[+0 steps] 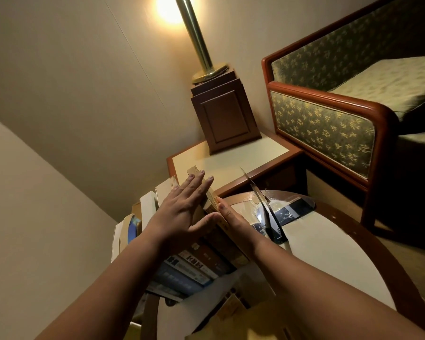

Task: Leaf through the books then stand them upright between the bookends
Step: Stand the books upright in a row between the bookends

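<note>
- Tan cover: the end book [212, 200] stands at the right of the upright book row [194, 266], on the left side of the round table [329, 253].
- Left hand [182, 204]: fingers straight and spread, flat on the row's tops.
- Right hand [233, 218]: flat against the end book's right face, thumb on its top edge, not clamped.
- Metal bookend [260, 195]: upright, just right of the right hand, apart from the books.

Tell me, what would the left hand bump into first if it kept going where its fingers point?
The left hand would probably meet the wooden lamp base on the side table first; depth is unclear.
</note>
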